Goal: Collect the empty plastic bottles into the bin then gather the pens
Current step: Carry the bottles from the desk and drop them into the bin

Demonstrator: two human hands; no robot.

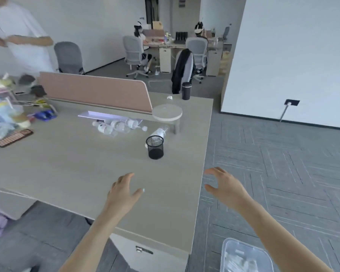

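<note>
Several empty clear plastic bottles [116, 126] lie in a heap on the grey desk [67, 169], in front of the pink divider. One more bottle [159, 132] lies on its side just behind a black mesh pen cup [155, 147]. A clear plastic bin [243, 256] stands on the floor at the lower right, with some clear plastic inside. My left hand [124, 190] hovers open over the desk's near part. My right hand [224, 183] is open in the air past the desk's right edge, above the carpet. No pens are visible.
A round wooden stand [167, 112] and a black tumbler [185, 90] sit near the desk's far right corner. Clutter and a brown abacus-like object [15, 137] crowd the left end. A person in white stands at far left. Office chairs and seated people are behind.
</note>
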